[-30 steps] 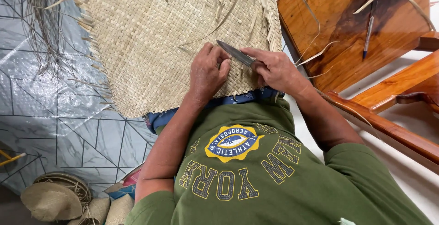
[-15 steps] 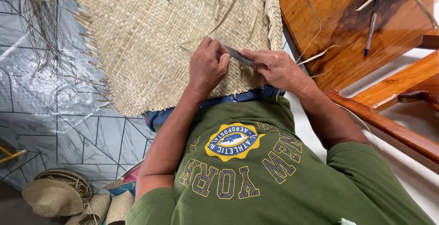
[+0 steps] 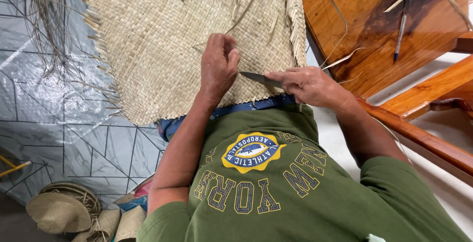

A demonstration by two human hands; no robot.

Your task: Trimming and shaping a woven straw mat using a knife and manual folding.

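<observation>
Mat [image 3: 182, 35] cut off at top edge, near part hidden under arms. Knife [image 3: 261, 78] handle hidden inside right hand [image 3: 308, 85].

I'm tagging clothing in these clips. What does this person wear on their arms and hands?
Both hands are bare: no gloves, rings or watch show on the left hand or the right hand. The forearms are uncovered too. Short dark green sleeves of a T-shirt with yellow-outlined lettering end above the elbows.

Grey patterned floor [image 3: 59, 133], wooden furniture [image 3: 374, 30]
</observation>
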